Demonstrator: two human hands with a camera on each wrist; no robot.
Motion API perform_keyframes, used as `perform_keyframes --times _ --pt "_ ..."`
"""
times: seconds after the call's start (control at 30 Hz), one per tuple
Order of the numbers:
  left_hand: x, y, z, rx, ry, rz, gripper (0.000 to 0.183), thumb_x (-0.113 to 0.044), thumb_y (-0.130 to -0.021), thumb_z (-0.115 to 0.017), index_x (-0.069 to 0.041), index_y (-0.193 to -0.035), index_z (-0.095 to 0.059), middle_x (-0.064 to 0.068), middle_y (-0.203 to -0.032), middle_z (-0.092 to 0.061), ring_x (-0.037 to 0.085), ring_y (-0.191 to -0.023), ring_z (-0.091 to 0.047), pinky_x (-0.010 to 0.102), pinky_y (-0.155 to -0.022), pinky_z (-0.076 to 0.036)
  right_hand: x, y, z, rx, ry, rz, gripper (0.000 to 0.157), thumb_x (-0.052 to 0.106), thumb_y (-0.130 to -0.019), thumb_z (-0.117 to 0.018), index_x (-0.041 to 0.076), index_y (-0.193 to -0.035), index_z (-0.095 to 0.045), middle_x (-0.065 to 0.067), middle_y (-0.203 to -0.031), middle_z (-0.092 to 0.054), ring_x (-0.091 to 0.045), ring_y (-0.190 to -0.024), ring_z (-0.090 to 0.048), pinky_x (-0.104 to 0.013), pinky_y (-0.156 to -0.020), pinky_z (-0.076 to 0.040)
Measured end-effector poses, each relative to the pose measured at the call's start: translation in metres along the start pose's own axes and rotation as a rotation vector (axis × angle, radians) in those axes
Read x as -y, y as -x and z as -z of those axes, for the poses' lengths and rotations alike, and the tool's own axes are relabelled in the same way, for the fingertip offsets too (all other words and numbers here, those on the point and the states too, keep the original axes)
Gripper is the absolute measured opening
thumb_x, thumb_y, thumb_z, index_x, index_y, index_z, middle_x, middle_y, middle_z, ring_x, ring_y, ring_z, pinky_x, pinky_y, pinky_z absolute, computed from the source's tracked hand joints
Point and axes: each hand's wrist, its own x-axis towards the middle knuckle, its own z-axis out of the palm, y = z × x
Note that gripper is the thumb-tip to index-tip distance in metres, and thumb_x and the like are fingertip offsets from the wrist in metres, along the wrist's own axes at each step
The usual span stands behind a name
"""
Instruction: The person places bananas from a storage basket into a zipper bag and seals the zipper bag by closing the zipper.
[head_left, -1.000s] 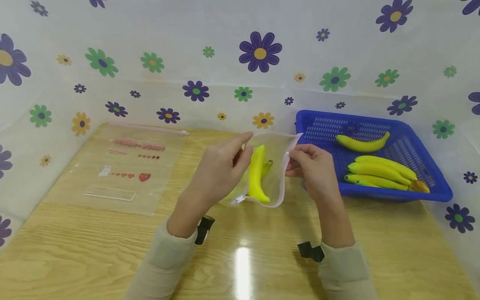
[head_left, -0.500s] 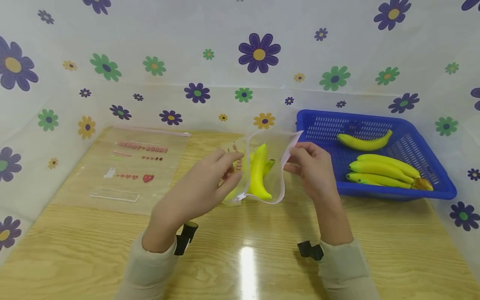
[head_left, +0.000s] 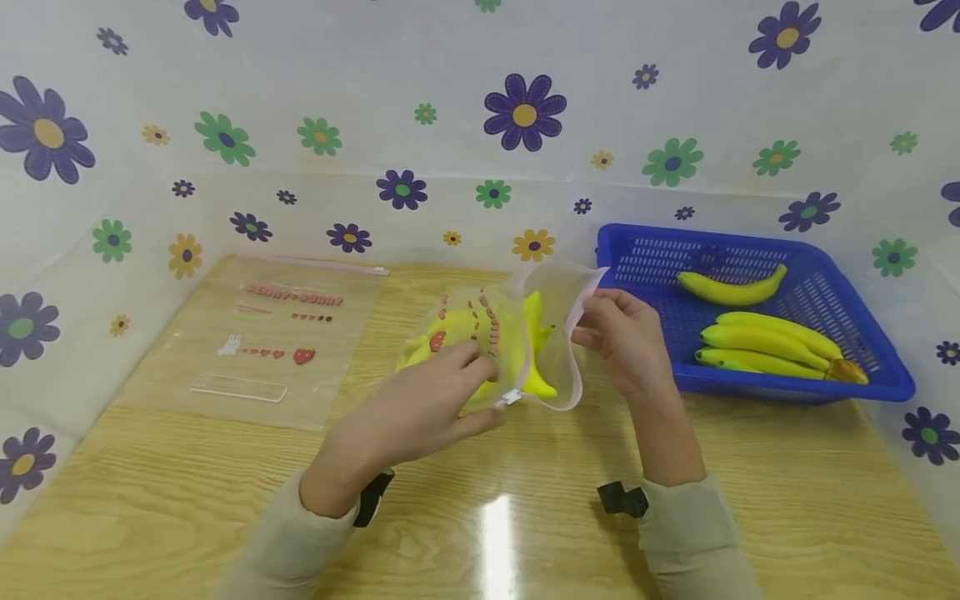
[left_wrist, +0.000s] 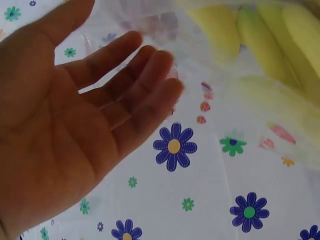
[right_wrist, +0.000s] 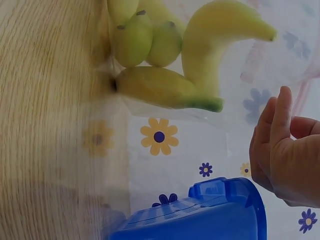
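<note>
A clear zipper bag (head_left: 480, 321) with red prints and a pale pink rim stands mid-table, its mouth gaping towards the right. Yellow bananas (head_left: 538, 385) fill it; several show through the plastic in the right wrist view, bananas (right_wrist: 155, 85) lying against one another. My right hand (head_left: 628, 346) pinches the bag's rim at the right between thumb and fingers. Beside the bag's near left side is my left hand (head_left: 412, 408), fingers loosely spread and holding nothing, the thumb close to the white slider (head_left: 511, 397). The left wrist view shows this left hand (left_wrist: 90, 115) with its palm bare.
A blue basket (head_left: 780, 392) stands at the right, holding a single banana (head_left: 733, 288) and a banana bunch (head_left: 772, 346). Another clear zipper bag (head_left: 262, 325) lies flat at the left. Flower-printed cloth (head_left: 442, 75) hangs behind the wooden table (head_left: 420, 517).
My left hand has come away from the bag's upper rim, moving left, then down to the near side by the slider. The right hand keeps its pinch; the bag's left rim has shifted slightly right.
</note>
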Motion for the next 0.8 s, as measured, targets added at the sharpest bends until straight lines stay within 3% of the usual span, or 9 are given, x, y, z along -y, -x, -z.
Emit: perform_keyframes --times 0.17,0.27,0.43,0.57,0.63,0.7,0.8 --pt "-0.002 -0.005 -0.006 -0.174 -0.102 -0.113 0.009 -0.017 -0.098 -0.063 -0.009 -0.101 -0.063 0.002 -0.098 -0.055 0.013 -0.082 -0.048 0.024 -0.072 -0.048 0.0 -0.003 0.003 -0.032 0.005 -0.035 0.011 0.011 -0.097 -0.055 0.004 -0.103 -0.061 -0.003 -0.097 -0.064 -0.015 -0.084 -0.064 -0.026 -0.077 -0.057" --pt "-0.001 -0.003 -0.004 -0.226 -0.127 -0.132 0.006 -0.012 -0.096 -0.062 -0.007 -0.099 -0.064 0.003 -0.097 -0.055 0.014 -0.08 -0.049 0.024 -0.069 -0.048 0.0 -0.006 0.006 -0.064 -0.02 -0.034 0.011 0.009 -0.096 -0.055 0.006 -0.102 -0.064 -0.003 -0.099 -0.065 -0.015 -0.084 -0.063 -0.028 -0.081 -0.057" --pt "-0.001 0.005 0.01 -0.292 -0.162 -0.143 0.002 -0.004 -0.09 -0.064 -0.005 -0.092 -0.063 0.006 -0.099 -0.059 0.017 -0.083 -0.053 0.025 -0.066 -0.049 0.002 -0.011 0.016 -0.113 -0.23 -0.031 0.015 0.005 -0.097 -0.054 0.004 -0.096 -0.068 -0.006 -0.098 -0.064 -0.015 -0.078 -0.066 -0.026 -0.076 -0.058" --pt "-0.004 0.012 0.022 -0.354 -0.239 -0.138 0.004 -0.003 -0.087 -0.067 -0.004 -0.087 -0.063 0.007 -0.095 -0.06 0.019 -0.081 -0.055 0.025 -0.063 -0.051 0.005 -0.012 0.021 -0.107 -0.395 -0.05 0.017 0.004 -0.099 -0.053 0.003 -0.103 -0.07 -0.01 -0.11 -0.062 -0.018 -0.087 -0.069 -0.027 -0.078 -0.058" --pt "-0.007 0.013 0.024 -0.355 -0.26 -0.139 0.005 -0.004 -0.088 -0.068 -0.004 -0.086 -0.062 0.006 -0.094 -0.062 0.019 -0.081 -0.058 0.025 -0.064 -0.052 0.006 -0.012 0.022 -0.103 -0.405 -0.046 0.016 0.005 -0.099 -0.055 0.001 -0.106 -0.069 -0.011 -0.112 -0.062 -0.018 -0.089 -0.069 -0.028 -0.079 -0.058" --pt "-0.01 0.013 0.022 -0.314 -0.241 -0.151 0.006 -0.006 -0.09 -0.067 -0.007 -0.087 -0.062 0.004 -0.093 -0.062 0.018 -0.081 -0.058 0.025 -0.065 -0.052 0.006 -0.012 0.021 -0.11 -0.381 -0.026 0.015 0.006 -0.098 -0.056 0.001 -0.104 -0.069 -0.01 -0.109 -0.064 -0.018 -0.088 -0.069 -0.028 -0.08 -0.058" --pt "-0.01 0.012 0.016 -0.159 -0.116 -0.152 0.01 -0.018 -0.097 -0.064 -0.012 -0.091 -0.06 -0.002 -0.092 -0.059 0.013 -0.079 -0.054 0.024 -0.067 -0.049 0.005 -0.012 0.02 -0.109 -0.33 -0.002 0.013 0.007 -0.098 -0.058 0.002 -0.101 -0.069 -0.008 -0.103 -0.065 -0.017 -0.084 -0.068 -0.027 -0.078 -0.058"
